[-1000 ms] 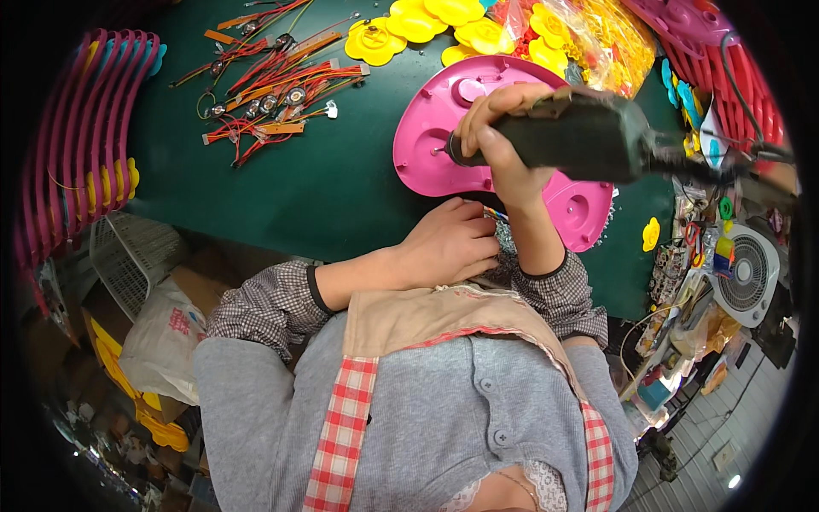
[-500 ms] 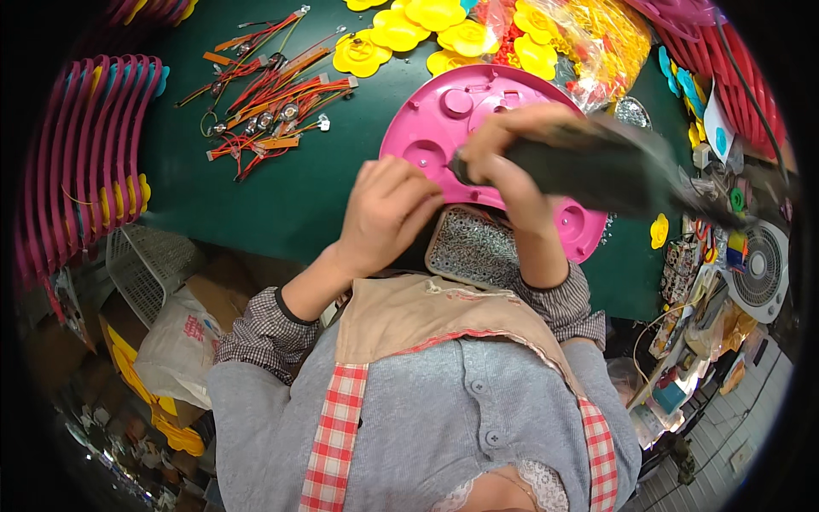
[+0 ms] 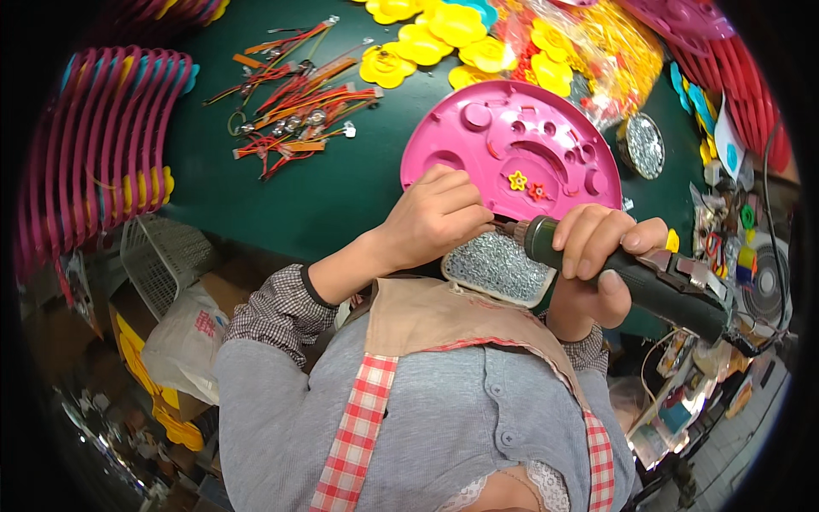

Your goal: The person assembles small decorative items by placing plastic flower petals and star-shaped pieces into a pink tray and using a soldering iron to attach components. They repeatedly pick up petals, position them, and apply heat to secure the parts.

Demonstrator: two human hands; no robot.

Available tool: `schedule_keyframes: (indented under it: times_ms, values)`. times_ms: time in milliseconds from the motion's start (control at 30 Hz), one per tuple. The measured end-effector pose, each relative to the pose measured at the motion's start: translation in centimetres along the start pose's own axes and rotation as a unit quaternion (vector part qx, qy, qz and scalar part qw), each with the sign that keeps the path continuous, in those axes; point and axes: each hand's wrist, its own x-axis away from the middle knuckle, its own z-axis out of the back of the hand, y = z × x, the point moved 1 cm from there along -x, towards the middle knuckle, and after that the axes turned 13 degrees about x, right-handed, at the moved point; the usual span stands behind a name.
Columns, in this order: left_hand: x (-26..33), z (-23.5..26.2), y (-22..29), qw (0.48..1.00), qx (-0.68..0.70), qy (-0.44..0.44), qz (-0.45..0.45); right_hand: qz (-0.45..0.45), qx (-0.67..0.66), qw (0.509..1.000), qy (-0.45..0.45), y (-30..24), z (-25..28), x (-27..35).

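Observation:
My right hand (image 3: 601,243) is wrapped round a dark electric screwdriver (image 3: 661,286) whose tip points left. With its fingers pinched together, my left hand (image 3: 439,213) meets that tip; whatever it holds is too small to make out. Just beyond both hands lies a rounded pink plastic panel (image 3: 520,111) with round recesses and posts. A yellow star-shaped piece (image 3: 517,180) and a red star-shaped piece (image 3: 537,192) sit in its middle. Below the hands, a shallow tray of small silver screws (image 3: 499,269) stands at the table's near edge.
Wired parts with red leads (image 3: 299,107) lie on the green table (image 3: 222,192) at left. Yellow flower-shaped pieces (image 3: 456,26) and a clear bag of yellow parts (image 3: 627,55) are at the back. A round dish of metal bits (image 3: 641,145) stands right. Stacked pink panels (image 3: 111,141) rise far left.
The screwdriver has come off the panel toward me, its tip now at my left fingertips. My left hand has shifted right and slightly nearer. The panel's orientation in view has changed, showing the star pieces.

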Motion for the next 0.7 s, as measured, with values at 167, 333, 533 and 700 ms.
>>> schedule_keyframes:
  times_ms: [167,333,533,700]
  values:
    - [-0.2,1.4,-1.2,1.000,-0.015,-0.002,0.023,0.004,-0.033,0.999,-0.035,1.8,-0.4,-1.7]
    - [-0.2,2.5,-2.1,0.999,-0.010,0.005,0.040,-0.003,-0.049,0.994,-0.094,3.4,-0.9,-3.7]
    - [-0.8,3.6,-3.2,0.997,-0.057,-0.005,0.041,-0.010,-0.044,0.991,-0.126,4.9,-1.7,-5.7]
    - [-1.7,5.3,-4.0,0.996,-0.051,-0.067,0.016,0.010,-0.032,0.992,-0.119,5.1,-1.7,-6.0]
